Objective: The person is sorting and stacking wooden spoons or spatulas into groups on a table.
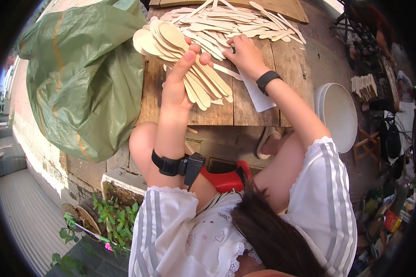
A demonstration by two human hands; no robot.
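Note:
My left hand (177,83) is closed around a thick bunch of pale wooden spoons (168,39). Their rounded bowls fan out at the upper left, and their handles point down to the right over the table's near part. My right hand (246,54) reaches to the near edge of a wide, loose pile of wooden spoons (217,22). Its thumb and forefinger are apart at the spoons, and nothing shows held between them. A white flat sheet (259,98) lies on the wooden table (212,113) below my right wrist.
A large green woven sack (83,78) stands against the table's left side. To the right is a white bucket (338,117). Something red (226,177) sits low between my knees. Potted plants (118,217) are at the lower left. Another person (370,18) and bundled sticks (365,87) appear at far right.

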